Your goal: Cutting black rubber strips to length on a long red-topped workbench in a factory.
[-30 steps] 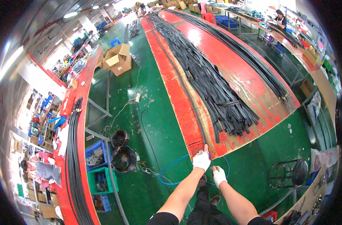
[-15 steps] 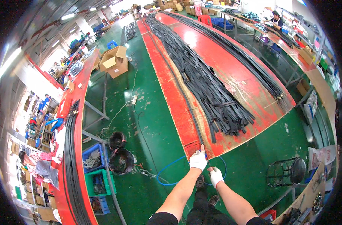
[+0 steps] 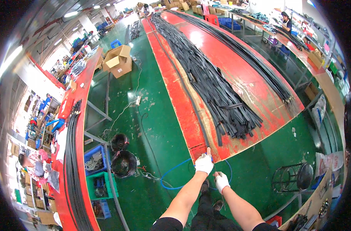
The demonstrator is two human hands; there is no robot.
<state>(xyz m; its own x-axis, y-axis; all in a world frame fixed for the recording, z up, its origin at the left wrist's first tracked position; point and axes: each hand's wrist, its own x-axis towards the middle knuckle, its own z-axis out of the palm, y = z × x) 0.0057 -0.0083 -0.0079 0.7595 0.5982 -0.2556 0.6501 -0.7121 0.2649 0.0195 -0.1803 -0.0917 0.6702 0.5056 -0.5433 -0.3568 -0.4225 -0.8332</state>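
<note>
Gloved left hand (image 3: 204,163) on dark strip (image 3: 194,104) at near edge of red table (image 3: 221,54), gloved right hand (image 3: 221,181) nearby

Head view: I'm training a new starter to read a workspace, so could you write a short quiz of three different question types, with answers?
1. True or false: the left hand and the right hand are both white-gloved.

2. Multiple choice: a lone dark strip runs along the left side of the central red table. Its near end comes closest to:
A) the right hand
B) the left hand
C) the stool

3. Fill the gap: the open cardboard box is to the ____ of the central red table in the picture.

Key: 1 true; 2 B; 3 left.
</note>
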